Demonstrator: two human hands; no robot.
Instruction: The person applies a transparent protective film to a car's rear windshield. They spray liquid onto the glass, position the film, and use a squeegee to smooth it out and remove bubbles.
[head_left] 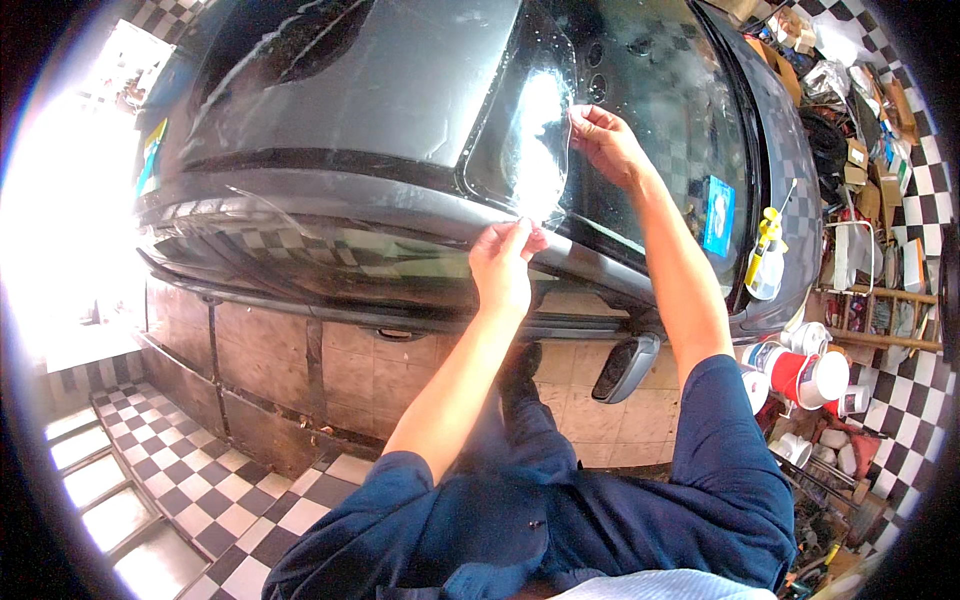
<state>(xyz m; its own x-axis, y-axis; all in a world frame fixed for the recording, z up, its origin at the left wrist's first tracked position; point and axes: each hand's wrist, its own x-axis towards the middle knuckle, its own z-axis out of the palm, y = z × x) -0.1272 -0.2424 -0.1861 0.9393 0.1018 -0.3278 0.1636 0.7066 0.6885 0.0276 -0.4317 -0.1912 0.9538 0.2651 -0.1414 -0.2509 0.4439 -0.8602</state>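
Note:
A dark grey car point(330, 195) fills the upper half of the view. A glossy clear sheet, seemingly plastic film point(540, 140), lies over the front of the roof beside the windshield point(665, 110), with bright glare on it. My right hand point(607, 145) pinches the sheet's edge on the windshield side. Lower down, my left hand point(505, 262) is closed at the sheet's near corner, by the roof's side edge. Small bubbles or drops show on the sheet and the glass.
A blue packet point(719, 215) rests on the windshield's lower part. Beside it lies a spray bottle with a yellow head point(767, 245). The side mirror point(627, 368) juts out below my right forearm. Buckets point(822, 378), cardboard boxes point(868, 190) and a wooden ladder point(885, 315) crowd the right side.

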